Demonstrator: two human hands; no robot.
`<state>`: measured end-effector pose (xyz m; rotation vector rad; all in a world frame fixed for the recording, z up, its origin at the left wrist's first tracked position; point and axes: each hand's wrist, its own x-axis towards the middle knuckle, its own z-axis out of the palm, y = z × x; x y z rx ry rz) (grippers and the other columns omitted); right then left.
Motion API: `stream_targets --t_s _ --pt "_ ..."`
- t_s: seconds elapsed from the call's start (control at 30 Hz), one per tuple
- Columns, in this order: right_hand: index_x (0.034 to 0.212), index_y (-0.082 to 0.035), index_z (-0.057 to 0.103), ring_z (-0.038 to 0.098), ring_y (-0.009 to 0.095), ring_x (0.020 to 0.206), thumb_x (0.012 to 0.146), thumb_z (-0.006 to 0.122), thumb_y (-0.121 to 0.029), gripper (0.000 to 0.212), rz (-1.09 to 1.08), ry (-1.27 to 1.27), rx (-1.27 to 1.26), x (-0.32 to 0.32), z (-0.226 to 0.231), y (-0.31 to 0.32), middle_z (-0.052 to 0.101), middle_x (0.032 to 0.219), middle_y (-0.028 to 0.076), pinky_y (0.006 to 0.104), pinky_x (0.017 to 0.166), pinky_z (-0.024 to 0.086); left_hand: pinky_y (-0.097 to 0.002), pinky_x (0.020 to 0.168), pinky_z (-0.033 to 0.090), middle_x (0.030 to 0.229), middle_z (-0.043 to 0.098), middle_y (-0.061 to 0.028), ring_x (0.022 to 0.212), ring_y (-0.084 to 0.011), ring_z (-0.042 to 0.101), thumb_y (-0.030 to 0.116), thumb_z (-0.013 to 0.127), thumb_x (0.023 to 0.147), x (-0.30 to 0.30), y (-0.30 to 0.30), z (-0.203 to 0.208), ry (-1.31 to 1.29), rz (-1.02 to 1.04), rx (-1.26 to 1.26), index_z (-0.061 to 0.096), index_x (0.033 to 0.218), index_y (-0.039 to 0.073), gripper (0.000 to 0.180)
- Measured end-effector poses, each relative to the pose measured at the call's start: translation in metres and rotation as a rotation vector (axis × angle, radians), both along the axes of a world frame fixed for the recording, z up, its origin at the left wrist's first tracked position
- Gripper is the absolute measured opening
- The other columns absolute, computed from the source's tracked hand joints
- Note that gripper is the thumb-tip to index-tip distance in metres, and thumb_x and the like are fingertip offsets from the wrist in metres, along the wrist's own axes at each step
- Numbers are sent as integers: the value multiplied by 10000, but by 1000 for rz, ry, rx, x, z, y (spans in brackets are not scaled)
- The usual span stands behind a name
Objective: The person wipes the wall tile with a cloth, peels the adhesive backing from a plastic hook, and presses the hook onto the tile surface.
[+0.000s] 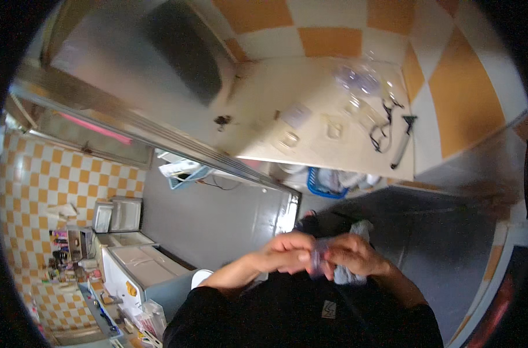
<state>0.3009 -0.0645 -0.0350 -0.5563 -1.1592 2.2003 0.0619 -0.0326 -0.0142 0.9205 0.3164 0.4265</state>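
Plastic piece [318, 262], clear, purplish and blurred, sits between the two hands, before a dark shirt [298, 307]: the left hand [288, 254] has bent fingers clamped on its left side, the right hand [355, 255] on its right. Beyond, a blue basket [314, 187] shows below a pale counter [261, 142] bearing clear containers [333, 129] and a T-shaped tool [401, 149].
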Motion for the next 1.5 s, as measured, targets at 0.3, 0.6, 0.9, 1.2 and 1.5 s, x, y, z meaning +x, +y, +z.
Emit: stream_targets --t_s 0.3,0.6,0.9,1.2,1.5 --pt "822 -17 591 637 150 639 1073 476 -242 356 -379 -246 262 2 13 -1 644 702 64 302 603 493 -206 466 276 725 511 7 534 -55 393 384 521 1050 32 -1 -30 64 319 -279 592 1079 53 340" --pt "941 -20 592 578 94 752 1067 475 -221 264 -380 -147 52 2 10 0 642 814 54 255 686 476 -223 479 338 655 471 -4 511 -93 419 464 581 999 41 5 -40 -24 447 -403 573 988 59 406" --pt "1224 -39 626 613 134 866 823 814 -125 451 -861 -497 488 -6 -2 11 655 1041 83 246 729 477 -217 463 311 743 531 -46 544 -92 422 401 505 1041 30 10 -30 68 472 -77 506 883 63 373" --pt "1163 -19 663 698 255 889 842 754 -48 335 -785 -670 692 -21 -12 13 698 1041 138 344 747 551 -225 529 407 826 656 -37 634 -90 541 401 389 1096 14 19 -14 437 342 230 653 1058 18 467" --pt "1192 -12 638 639 92 794 956 655 -75 245 -794 -278 -104 -34 -31 16 696 974 69 272 639 547 -273 727 517 942 670 -28 850 -106 616 162 748 916 18 1 -50 512 562 369 616 1189 1 343"
